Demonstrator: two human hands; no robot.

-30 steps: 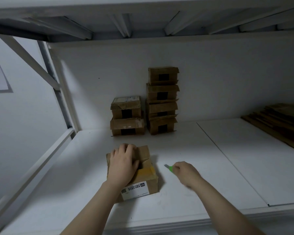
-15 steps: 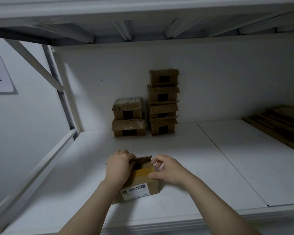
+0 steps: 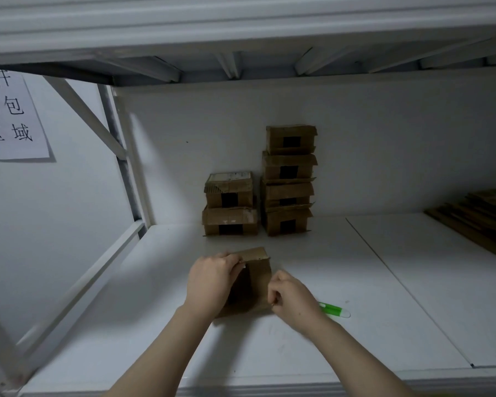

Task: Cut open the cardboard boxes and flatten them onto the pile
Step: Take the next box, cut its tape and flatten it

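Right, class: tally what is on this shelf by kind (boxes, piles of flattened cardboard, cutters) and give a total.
Boxes: 7, made up of a stack of four, a stack of two and the held box, gripped by the left hand and the right hand
Pile of flattened cardboard: 1
Green cutter: 1
Total: 9
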